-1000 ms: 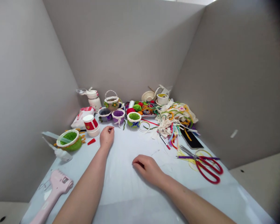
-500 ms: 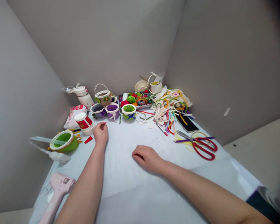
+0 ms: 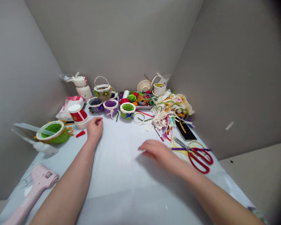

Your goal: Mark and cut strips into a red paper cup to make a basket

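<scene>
My left hand (image 3: 95, 128) rests on the table with its fingers loosely curled and no object showing in them. Nearest to it are a red cap (image 3: 80, 133) and a white jar with a red label (image 3: 78, 115). Over the middle of the table hovers my right hand (image 3: 158, 152), holding nothing, its thumb a little apart from the fingers. To its right lie red-handled scissors (image 3: 198, 157), across a purple pencil (image 3: 207, 150). Small yarn baskets stand farther back: a green one (image 3: 128, 109), a purple one (image 3: 110, 107) and a grey one (image 3: 95, 104).
At the left are a pink glue gun (image 3: 41, 181) and a green basket with a white rim (image 3: 61, 137). A tray of yarn balls (image 3: 137, 107), a heap of yarn scraps (image 3: 170, 107), a phone (image 3: 186, 131) and a white bottle (image 3: 83, 91) sit toward the back. Grey panels surround the table.
My right hand has lifted off the table and shifted right, its thumb parting from the fingers. My left hand stays resting beside the jar. The camera view has tilted and shifted.
</scene>
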The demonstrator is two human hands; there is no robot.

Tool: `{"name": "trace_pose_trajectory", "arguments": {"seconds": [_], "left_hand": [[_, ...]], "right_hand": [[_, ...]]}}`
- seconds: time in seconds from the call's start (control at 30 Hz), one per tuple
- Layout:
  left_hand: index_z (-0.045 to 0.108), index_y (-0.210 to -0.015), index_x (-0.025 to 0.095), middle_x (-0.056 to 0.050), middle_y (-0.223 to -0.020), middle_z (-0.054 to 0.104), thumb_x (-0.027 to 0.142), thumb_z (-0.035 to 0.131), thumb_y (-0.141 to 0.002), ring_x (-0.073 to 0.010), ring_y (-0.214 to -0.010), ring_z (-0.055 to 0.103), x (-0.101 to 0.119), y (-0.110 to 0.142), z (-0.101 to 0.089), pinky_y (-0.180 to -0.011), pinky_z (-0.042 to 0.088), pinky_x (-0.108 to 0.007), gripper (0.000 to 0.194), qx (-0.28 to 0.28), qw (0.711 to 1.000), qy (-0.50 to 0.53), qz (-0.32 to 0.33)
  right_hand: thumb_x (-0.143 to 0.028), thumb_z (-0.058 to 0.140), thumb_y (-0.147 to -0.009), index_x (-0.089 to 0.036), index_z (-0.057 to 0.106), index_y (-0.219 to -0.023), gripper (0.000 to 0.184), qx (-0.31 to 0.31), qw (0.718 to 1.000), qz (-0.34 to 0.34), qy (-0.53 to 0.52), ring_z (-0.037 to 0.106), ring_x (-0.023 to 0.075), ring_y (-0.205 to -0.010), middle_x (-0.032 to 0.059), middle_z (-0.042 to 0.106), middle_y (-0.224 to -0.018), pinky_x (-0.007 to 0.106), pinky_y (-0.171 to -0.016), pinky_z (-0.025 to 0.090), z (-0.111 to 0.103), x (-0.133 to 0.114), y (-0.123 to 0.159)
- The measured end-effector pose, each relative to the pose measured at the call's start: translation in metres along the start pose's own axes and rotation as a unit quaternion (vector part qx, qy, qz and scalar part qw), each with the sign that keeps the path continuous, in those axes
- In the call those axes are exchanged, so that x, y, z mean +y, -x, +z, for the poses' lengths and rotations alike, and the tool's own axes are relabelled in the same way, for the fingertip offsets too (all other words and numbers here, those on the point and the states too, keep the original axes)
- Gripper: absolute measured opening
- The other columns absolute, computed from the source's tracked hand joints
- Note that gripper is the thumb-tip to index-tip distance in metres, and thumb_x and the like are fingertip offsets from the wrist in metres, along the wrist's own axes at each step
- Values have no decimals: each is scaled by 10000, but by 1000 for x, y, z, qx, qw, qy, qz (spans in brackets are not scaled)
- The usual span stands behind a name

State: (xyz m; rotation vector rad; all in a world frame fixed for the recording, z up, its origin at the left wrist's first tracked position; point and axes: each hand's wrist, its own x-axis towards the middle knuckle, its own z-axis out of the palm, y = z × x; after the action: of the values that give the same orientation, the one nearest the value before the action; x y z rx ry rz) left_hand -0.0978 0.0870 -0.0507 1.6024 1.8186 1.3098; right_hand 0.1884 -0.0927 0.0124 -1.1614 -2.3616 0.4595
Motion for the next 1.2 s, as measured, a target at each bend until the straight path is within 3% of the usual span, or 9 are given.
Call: {"name": "trace_pose_trajectory", "arguments": {"seconds": [0.17, 0.47, 0.57, 0.67, 0.73, 0.8, 0.93, 1.0, 1.2], "left_hand": [[712, -934, 161, -41, -796, 679, 269, 565, -745, -185, -711, 582, 0, 1, 0, -729, 451, -312, 262, -7, 1000, -10, 6], [707, -908, 163, -29, -790, 678, 243, 567, -745, -173, -698, 574, -1, -1, 0, -724, 456, -306, 228, -2, 1000, -15, 5], [684, -941, 146, -54, -899, 685, 237, 535, -782, -171, -766, 585, 17, 4, -7, -761, 467, -303, 236, 41, 999, -3, 9], [645, -1003, 160, -59, -1008, 669, 281, 523, -835, -160, -828, 591, 68, 26, -12, -749, 475, -275, 241, 77, 993, 66, 51], [625, -1023, 177, -47, -997, 667, 312, 561, -843, -140, -787, 593, 116, 52, -9, -726, 481, -260, 234, -2, 980, 178, 92], [598, -1085, 199, -55, -1101, 657, 304, 628, -815, -105, -699, 578, 162, 80, 0, -658, 478, -247, 291, -160, 946, 263, 97], [558, -1067, 185, -57, -980, 648, 319, 645, -823, -81, -574, 545, 214, 115, 16, -513, 411, -231, 292, -368, 848, 380, 2], [566, -916, 174, -2, -736, 596, 347, 634, -838, -76, -536, 492, 216, 118, 17, -499, 372, -215, 202, -398, 829, 392, -19], [652, -825, 161, 22, -609, 525, 423, 634, -830, -75, -523, 406, 168, 94, -26, -495, 304, -212, 262, -427, 874, 233, -17]], "right_hand": [[-146, 606, -890, -201, 709, -914, 119, -48, 997, 65, 14, 621, 213, -911, 74, 691, -927, 339, -827, 480, -19, 65, -4], [-113, 493, -924, -191, 587, -836, 150, -50, 994, 65, 72, 503, 215, -888, 70, 589, -896, 336, -789, 421, 15, 70, -4], [-112, 433, -931, -203, 522, -832, 162, 18, 997, 73, 16, 495, 210, -878, 66, 566, -899, 349, -801, 417, 4, 69, -7], [-178, 423, -953, -217, 469, -811, 155, 154, 977, 82, -119, 531, 209, -1014, 83, 575, -1016, 372, -899, 420, -25, 57, -20], [-226, 464, -950, -219, 478, -785, 166, 191, 960, 102, -178, 540, 208, -1078, 80, 581, -1109, 369, -913, 427, -49, 43, -33], [-265, 497, -945, -217, 516, -787, 166, 212, 948, 108, -213, 531, 210, -1138, 69, 583, -1187, 373, -931, 434, -68, 26, -47], [-351, 611, -895, -208, 556, -772, 197, 238, 908, 104, -329, 601, 171, -987, 43, 608, -1159, 312, -778, 507, -87, 4, -69], [-363, 630, -889, -207, 554, -788, 201, 230, 875, 108, -412, 618, 135, -855, 28, 636, -1023, 287, -710, 514, -96, 1, -75], [-95, 529, -937, -221, 394, -674, 321, 330, 787, 148, -500, 334, 6, -471, -104, 404, -592, 216, -535, 364, -169, 16, -71]]}}
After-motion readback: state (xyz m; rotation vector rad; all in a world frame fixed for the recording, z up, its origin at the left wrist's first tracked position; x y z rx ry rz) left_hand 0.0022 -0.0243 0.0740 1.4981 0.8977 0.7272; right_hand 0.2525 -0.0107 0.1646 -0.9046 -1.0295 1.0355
